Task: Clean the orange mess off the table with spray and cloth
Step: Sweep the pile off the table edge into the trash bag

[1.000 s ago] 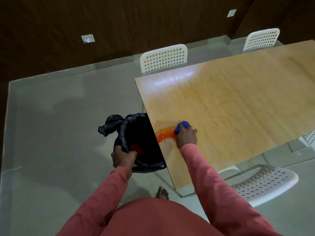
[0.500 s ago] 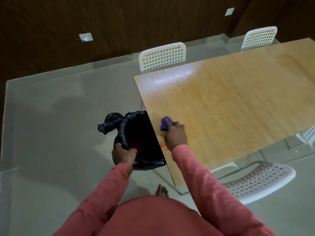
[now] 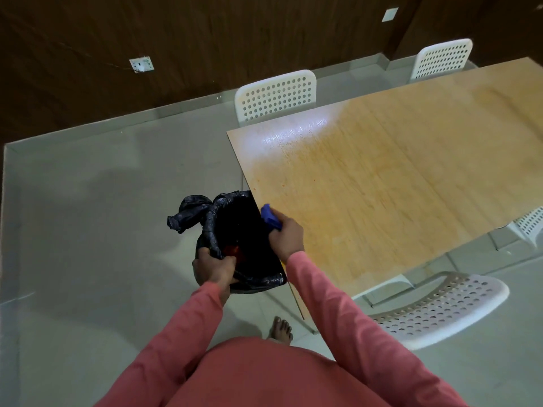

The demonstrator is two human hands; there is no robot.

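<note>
A black plastic bin bag (image 3: 244, 245), its mouth open upward, hangs just beside the near-left edge of the pale wooden desk (image 3: 382, 186); orange-red bits (image 3: 232, 250) lie inside it. The left hand (image 3: 213, 268) has its grip closed on the bag's rim. The right hand (image 3: 286, 236) grips a crumpled blue cloth (image 3: 270, 220) at the desk's edge, over the bag's mouth. The cloth's long axis points up-left, away from the wrist.
</note>
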